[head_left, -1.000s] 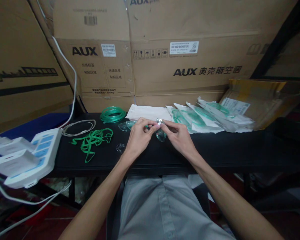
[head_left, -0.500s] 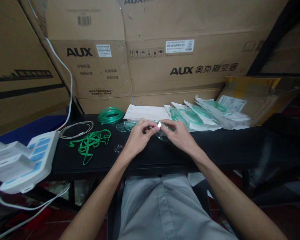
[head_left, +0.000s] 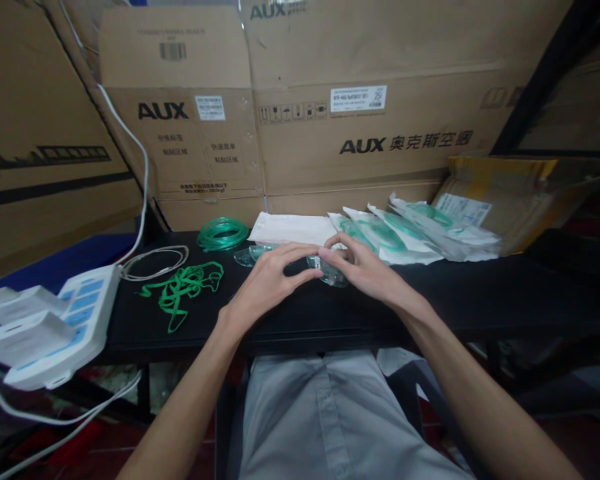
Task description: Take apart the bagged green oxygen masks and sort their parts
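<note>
A clear, green-tinted plastic oxygen mask is between my two hands above the black table, with a small shiny metal strip near its upper edge. My left hand curls about its left side, thumb below and fingers above. From the right, the bent fingers of my right hand press on its top, the index tip close to the left fingertips. Much of the mask is hidden by the fingers. Behind my left hand lie more clear greenish mask pieces, partly covered.
A coil of green tubing, a tangled green elastic strap and a pale cable loop lie on the left. Beyond them is a white power strip. White packets with green tubing line the back right, before cardboard boxes.
My left hand has spread from a tight pinch into a wider curl, its thumb now lower. The right fingers have arched up over the mask. The view has tilted slightly.
</note>
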`<state>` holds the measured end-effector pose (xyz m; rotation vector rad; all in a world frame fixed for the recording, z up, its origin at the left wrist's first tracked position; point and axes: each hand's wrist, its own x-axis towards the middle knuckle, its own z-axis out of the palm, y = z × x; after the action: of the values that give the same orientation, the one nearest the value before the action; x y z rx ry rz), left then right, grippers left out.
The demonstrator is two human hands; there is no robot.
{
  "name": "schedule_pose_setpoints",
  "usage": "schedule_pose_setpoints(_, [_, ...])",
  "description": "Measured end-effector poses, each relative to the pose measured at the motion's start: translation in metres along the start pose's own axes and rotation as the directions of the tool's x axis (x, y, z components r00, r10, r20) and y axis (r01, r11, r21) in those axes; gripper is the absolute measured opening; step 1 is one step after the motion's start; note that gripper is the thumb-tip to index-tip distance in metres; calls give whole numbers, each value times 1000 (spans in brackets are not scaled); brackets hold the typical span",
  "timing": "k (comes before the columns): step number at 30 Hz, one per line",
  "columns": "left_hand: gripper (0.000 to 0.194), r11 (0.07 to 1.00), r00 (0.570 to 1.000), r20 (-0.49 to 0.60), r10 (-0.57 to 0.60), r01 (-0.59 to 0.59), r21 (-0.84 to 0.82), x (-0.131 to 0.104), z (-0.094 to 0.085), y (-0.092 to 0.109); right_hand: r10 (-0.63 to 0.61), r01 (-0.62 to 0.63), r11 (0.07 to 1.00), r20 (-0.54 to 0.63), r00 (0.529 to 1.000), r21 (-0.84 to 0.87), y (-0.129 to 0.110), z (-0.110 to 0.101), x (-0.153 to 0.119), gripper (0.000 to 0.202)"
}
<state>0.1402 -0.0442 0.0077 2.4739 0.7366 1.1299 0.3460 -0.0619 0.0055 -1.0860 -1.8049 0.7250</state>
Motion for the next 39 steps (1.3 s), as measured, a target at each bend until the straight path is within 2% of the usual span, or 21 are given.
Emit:
schedule_pose_setpoints(7, [33, 998, 999, -12, -49, 49, -31, -1, -8, -1, -134, 142, 988, 112, 985, -65, -8, -9, -6, 32])
schedule_pose_setpoints(14, [33, 996, 997, -11, -72, 71, -52, -2, -10, -6, -210, 220, 972, 115, 971, -85, -9, -12, -5, 25])
schedule_pose_setpoints(19, [33, 997, 997, -26, -73, 72, -22, -2, -9, -4, -209, 217, 970, 83, 974, -108, -9, -11, -6, 24])
schedule_pose_setpoints(25, [32, 999, 998, -48, -33, 33, -15, -2, -9, -3, -106, 109, 993, 70, 992, -41, -10, -6, -6, 23])
schedule_pose_setpoints(28, [31, 1000, 998, -56, -4, 3, -19, -3, -9, -6, -99, 108, 987, 77, 992, -123, -13, -5, -7, 21])
schedule_pose_setpoints(31, [31, 995, 998, -45, -39, 35, -95, -4, -9, -11, -110, 131, 938, 84, 990, -321, -16, -7, -10, 20])
schedule_pose_setpoints(33, [32, 976, 996, -39, -82, 72, -208, -5, -10, -15, -90, 121, 897, 93, 992, -424, -17, -10, -12, 23])
schedule_pose_setpoints(36, [42, 908, 992, -33, -122, 98, -408, -6, -14, -16, -63, 106, 869, 105, 992, -484, -17, -13, -14, 28])
schedule_pose_setpoints(39, [37, 894, 986, -24, -163, 138, -427, -9, -26, -10, -55, 100, 857, 103, 993, -505, -15, -16, -14, 30])
